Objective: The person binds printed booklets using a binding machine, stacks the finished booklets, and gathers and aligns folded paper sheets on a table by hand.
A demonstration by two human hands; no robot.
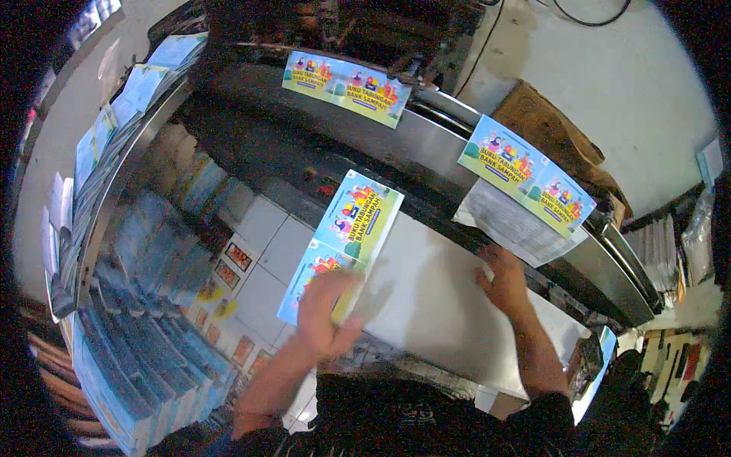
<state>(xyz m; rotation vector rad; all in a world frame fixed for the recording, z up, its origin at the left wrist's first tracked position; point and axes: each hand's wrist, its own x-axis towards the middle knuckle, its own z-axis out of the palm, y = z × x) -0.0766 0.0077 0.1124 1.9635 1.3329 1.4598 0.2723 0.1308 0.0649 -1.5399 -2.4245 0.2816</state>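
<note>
My left hand (326, 314) lies over the near end of a colourful printed cover sheet (364, 217), blue, yellow and green, at the left end of a white work surface (434, 305). Its fingers rest on the print, with the thumb held apart. My right hand (504, 283) is over the far side of that surface, just below a sheet of grey-toned paper (518, 217). Thumb and fingers are apart, and nothing shows between them. A second cover sheet (527, 174) overlaps the top of the grey paper on a metal ledge.
Another cover sheet (346, 87) lies on the metal ledge (434, 133) further left. Stacks of blue booklets (145, 373) stand at the lower left. More papers (137, 91) line a curved shelf at left. Brown cardboard (544, 126) sits behind the ledge.
</note>
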